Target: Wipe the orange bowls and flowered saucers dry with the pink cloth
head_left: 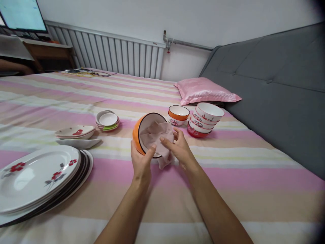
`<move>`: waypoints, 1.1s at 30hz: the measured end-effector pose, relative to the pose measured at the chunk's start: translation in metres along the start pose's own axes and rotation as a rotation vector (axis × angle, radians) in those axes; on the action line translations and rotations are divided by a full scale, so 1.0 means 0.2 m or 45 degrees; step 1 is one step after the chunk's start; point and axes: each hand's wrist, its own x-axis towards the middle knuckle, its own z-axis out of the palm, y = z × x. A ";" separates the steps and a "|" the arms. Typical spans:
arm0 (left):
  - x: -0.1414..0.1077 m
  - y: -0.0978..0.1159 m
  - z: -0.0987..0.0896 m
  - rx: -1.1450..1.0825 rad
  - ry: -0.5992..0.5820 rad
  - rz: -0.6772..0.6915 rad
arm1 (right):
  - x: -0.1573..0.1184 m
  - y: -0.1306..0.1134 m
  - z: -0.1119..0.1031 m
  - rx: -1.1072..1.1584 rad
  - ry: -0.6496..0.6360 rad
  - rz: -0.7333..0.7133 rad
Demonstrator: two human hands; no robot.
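In Both Hands: One Orange Bowl (137, 135) and One Cloth (154, 133)

Gripping the single orange bowl by its side with the left hand (141, 162), thumb at the near rim, fingers curled behind and mostly hidden. Tilted, white inside turned toward the right, over the middle of one striped bedspread (223, 203). Impossible to tell whether touching it. Pinching the single pinkish cloth with the right hand (182, 149), thumb on top, fingers bent behind; bunched partly inside the bowl, drooping over the near rim.

Just beyond, two nested bowls (178, 115), orange above, white with red pattern below. Beside these, to the right, one leaning stack of apparently four white-and-red bowls (204, 119), reddest at the bottom. To the left, one cluster of small dishes (108, 119), at least three in sight, with one green piece (110, 127) among them. Nearer, apparently three shallow dishes (76, 131): two stacked, one greyish in front. Nearest, one stack of plates (38, 176), red-flowered white on top, dark rims lower down, too tightly packed to count.

Farther back: one pink pillow (207, 90) near one grey headboard (269, 74), one white radiator (114, 51), several tangled cables (87, 73), one lit monitor (24, 15) with a sliver of another.
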 end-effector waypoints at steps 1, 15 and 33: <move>0.00 0.00 0.00 0.010 0.006 0.028 | 0.01 -0.01 -0.01 -0.068 0.031 0.017; 0.01 -0.05 -0.01 0.045 0.082 0.119 | -0.02 -0.09 -0.04 -0.237 -0.462 0.405; -0.02 -0.05 0.00 0.116 -0.109 0.242 | -0.07 -0.07 0.10 0.636 -0.137 0.295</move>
